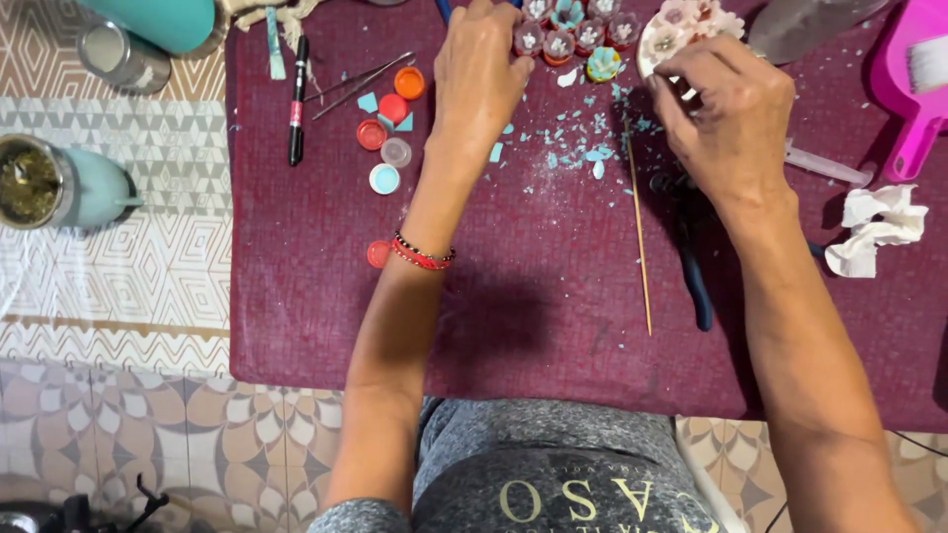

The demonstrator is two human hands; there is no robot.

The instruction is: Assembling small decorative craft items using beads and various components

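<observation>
The right hand [736, 118] pinches the far, pale flower piece [681, 30], seemingly light and brittle, by its edge; the left hand [481, 74] rests curled, empty.

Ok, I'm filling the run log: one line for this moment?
left hand at small flower pots | right hand on pink flower piece | skewer lying between

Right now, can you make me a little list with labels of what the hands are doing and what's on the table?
left hand: fingers rest among small flower pieces in caps
right hand: fingers pinch a pale flower cluster
cloth: dark red, sprinkled with light blue scraps
wooden stick: lies between the hands
bottle caps: red, orange, white, left of the left hand
black pen: beside tweezers
pink dustpan: far right
</observation>
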